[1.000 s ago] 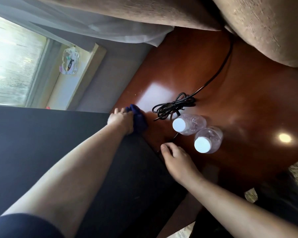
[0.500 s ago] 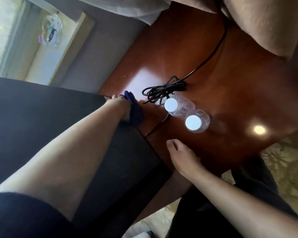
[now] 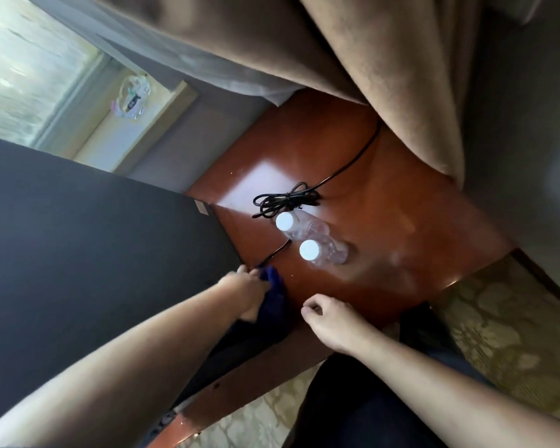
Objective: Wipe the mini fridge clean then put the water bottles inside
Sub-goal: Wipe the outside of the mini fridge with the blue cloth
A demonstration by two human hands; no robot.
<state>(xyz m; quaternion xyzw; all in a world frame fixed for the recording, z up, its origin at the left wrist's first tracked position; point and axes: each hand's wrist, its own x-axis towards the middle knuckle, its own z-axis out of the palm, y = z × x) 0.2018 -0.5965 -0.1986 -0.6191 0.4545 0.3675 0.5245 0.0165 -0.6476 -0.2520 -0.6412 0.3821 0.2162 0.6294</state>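
The black mini fridge (image 3: 88,240) fills the left of the view, seen from above. My left hand (image 3: 244,291) presses a dark blue cloth (image 3: 277,295) against the fridge's right side, near its front corner. My right hand (image 3: 332,320) hovers just right of the cloth with its fingers loosely curled and holds nothing. Two clear water bottles with white caps, the nearer water bottle (image 3: 324,252) and the farther water bottle (image 3: 296,226), stand side by side on the reddish wooden table (image 3: 401,227) beyond my hands.
A bundled black power cord (image 3: 286,200) lies on the table behind the bottles and trails to the fridge. Brown curtains (image 3: 369,59) hang over the table's far side. A window sill with a clear plastic bag (image 3: 133,97) is at upper left. Patterned carpet (image 3: 505,334) lies right.
My left hand has slid the cloth along the fridge's side from its far corner towards me. My right hand has lifted off the table edge and curled. The view has shifted.
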